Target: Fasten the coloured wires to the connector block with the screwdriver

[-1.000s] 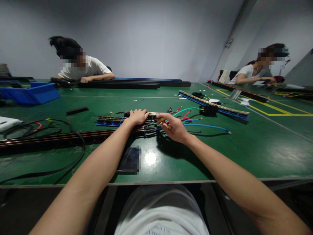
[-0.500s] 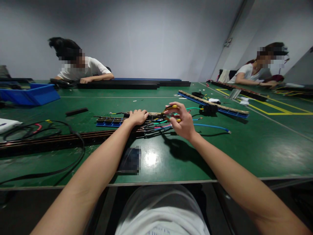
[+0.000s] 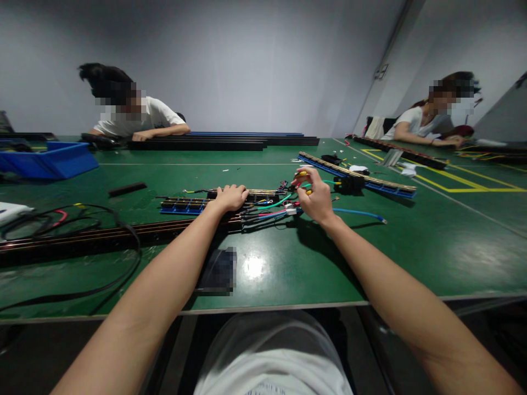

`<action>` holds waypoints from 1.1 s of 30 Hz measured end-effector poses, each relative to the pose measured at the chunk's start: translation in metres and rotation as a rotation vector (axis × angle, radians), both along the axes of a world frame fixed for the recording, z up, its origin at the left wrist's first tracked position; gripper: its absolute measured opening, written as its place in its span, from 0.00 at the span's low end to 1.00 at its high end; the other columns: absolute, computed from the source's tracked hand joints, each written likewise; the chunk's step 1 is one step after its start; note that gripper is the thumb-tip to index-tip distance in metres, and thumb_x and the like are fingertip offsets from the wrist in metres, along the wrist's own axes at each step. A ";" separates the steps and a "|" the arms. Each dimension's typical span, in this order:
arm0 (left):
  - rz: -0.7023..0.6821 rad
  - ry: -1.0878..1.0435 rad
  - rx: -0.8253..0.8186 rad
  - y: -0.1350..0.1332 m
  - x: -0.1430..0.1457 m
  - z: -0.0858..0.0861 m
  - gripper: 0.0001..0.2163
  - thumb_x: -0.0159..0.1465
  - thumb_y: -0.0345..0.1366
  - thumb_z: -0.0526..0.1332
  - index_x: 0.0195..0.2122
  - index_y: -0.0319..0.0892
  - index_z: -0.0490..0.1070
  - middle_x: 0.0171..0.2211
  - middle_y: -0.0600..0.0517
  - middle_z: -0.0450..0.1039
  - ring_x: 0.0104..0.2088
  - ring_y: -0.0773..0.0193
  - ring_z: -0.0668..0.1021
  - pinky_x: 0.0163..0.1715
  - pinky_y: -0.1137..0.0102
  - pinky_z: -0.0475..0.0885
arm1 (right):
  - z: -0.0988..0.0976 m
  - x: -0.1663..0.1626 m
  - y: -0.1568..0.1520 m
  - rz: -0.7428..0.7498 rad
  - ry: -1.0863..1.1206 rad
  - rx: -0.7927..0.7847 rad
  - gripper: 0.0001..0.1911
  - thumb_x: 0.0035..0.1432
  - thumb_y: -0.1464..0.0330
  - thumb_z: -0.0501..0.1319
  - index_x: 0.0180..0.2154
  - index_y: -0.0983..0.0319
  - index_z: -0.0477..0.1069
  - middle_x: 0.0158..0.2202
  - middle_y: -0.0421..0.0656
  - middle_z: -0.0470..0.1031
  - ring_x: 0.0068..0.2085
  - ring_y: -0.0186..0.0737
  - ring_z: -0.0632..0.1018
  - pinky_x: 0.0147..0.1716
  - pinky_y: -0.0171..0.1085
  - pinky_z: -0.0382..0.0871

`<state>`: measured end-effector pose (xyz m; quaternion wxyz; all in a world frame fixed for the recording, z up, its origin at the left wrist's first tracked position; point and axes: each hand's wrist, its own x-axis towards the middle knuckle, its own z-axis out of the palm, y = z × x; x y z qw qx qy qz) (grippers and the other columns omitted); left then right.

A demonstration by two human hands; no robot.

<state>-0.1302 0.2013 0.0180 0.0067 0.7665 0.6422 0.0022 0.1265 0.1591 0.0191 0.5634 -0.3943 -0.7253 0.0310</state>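
Your green desk point(image 3: 424, 252) carries a gold-railed strip point(image 3: 263, 193) under your left hand point(image 3: 231, 197). To that hand's left and nearer you stretches a long dark bar point(image 3: 94, 235); a black cable point(image 3: 61, 299) curves nearer still. A dark flat object point(image 3: 216, 270) lies on your side of the hand. Beyond your right hand point(image 3: 316, 197), rightward, a blue-based rail point(image 3: 395, 187) slants; a blue bin point(image 3: 61, 162) sits far left of both.

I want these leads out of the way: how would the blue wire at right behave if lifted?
The blue wire is probably springy rather than floppy: its separate shadow suggests it arches off the table. Being slim, it should feel light. Lifting might tug the wire bundle, since it seems to lead there behind the right hand.
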 end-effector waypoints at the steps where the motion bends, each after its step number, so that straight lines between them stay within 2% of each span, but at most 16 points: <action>1: 0.002 0.002 0.000 0.000 0.000 0.000 0.25 0.74 0.49 0.38 0.60 0.47 0.67 0.61 0.40 0.68 0.60 0.44 0.70 0.58 0.44 0.61 | -0.002 0.001 0.001 0.051 -0.053 -0.014 0.26 0.48 0.78 0.55 0.50 0.59 0.67 0.36 0.42 0.81 0.35 0.41 0.80 0.36 0.38 0.74; 5: 0.003 0.006 0.001 -0.003 0.002 0.002 0.25 0.74 0.48 0.37 0.60 0.47 0.67 0.61 0.40 0.69 0.60 0.45 0.70 0.58 0.44 0.62 | -0.009 0.001 0.004 0.208 -0.327 0.001 0.30 0.44 0.82 0.53 0.49 0.57 0.70 0.39 0.42 0.80 0.43 0.43 0.80 0.41 0.40 0.75; 8: 0.003 0.009 0.003 -0.004 0.003 0.004 0.25 0.74 0.47 0.37 0.60 0.46 0.67 0.61 0.39 0.69 0.60 0.45 0.70 0.58 0.45 0.62 | -0.010 -0.001 0.003 0.229 -0.466 0.019 0.32 0.42 0.84 0.53 0.48 0.56 0.71 0.40 0.42 0.80 0.47 0.45 0.79 0.45 0.42 0.75; 10: 0.003 0.009 0.003 -0.004 0.003 0.005 0.25 0.74 0.47 0.38 0.60 0.46 0.67 0.61 0.39 0.69 0.60 0.45 0.70 0.58 0.45 0.62 | -0.010 -0.004 0.003 0.210 -0.467 0.011 0.33 0.42 0.85 0.53 0.49 0.55 0.71 0.40 0.41 0.80 0.47 0.45 0.79 0.45 0.42 0.75; 16: 0.003 0.005 0.004 -0.001 0.001 0.003 0.25 0.74 0.47 0.38 0.59 0.45 0.67 0.61 0.39 0.68 0.60 0.44 0.70 0.58 0.43 0.61 | -0.006 -0.010 -0.001 0.095 -0.153 -0.039 0.29 0.47 0.81 0.54 0.51 0.57 0.66 0.39 0.43 0.81 0.41 0.44 0.81 0.38 0.40 0.75; 19: 0.008 -0.001 0.000 0.000 0.001 0.003 0.25 0.74 0.48 0.38 0.59 0.46 0.67 0.61 0.39 0.68 0.60 0.44 0.70 0.58 0.43 0.61 | 0.002 -0.009 -0.006 0.022 0.006 0.012 0.27 0.49 0.77 0.56 0.52 0.58 0.65 0.39 0.42 0.81 0.38 0.43 0.81 0.37 0.40 0.74; 23: 0.021 -0.004 -0.008 -0.002 0.002 0.005 0.24 0.74 0.47 0.38 0.59 0.46 0.67 0.61 0.40 0.68 0.60 0.45 0.70 0.59 0.44 0.61 | 0.015 -0.003 -0.012 0.009 0.166 0.095 0.26 0.51 0.73 0.57 0.54 0.57 0.65 0.38 0.41 0.80 0.36 0.40 0.80 0.28 0.35 0.71; 29: 0.015 -0.003 -0.008 -0.003 0.003 0.006 0.25 0.74 0.47 0.38 0.60 0.44 0.67 0.61 0.38 0.68 0.60 0.44 0.70 0.59 0.43 0.61 | 0.022 0.002 -0.013 0.054 0.315 0.107 0.26 0.48 0.75 0.55 0.50 0.57 0.67 0.37 0.40 0.77 0.33 0.36 0.79 0.24 0.32 0.70; 33: 0.020 0.004 -0.008 -0.003 0.003 0.005 0.25 0.75 0.47 0.38 0.60 0.45 0.67 0.61 0.39 0.68 0.61 0.45 0.70 0.59 0.44 0.60 | 0.020 0.000 -0.012 0.058 0.276 0.066 0.26 0.48 0.75 0.56 0.51 0.58 0.67 0.37 0.40 0.77 0.32 0.37 0.78 0.24 0.32 0.71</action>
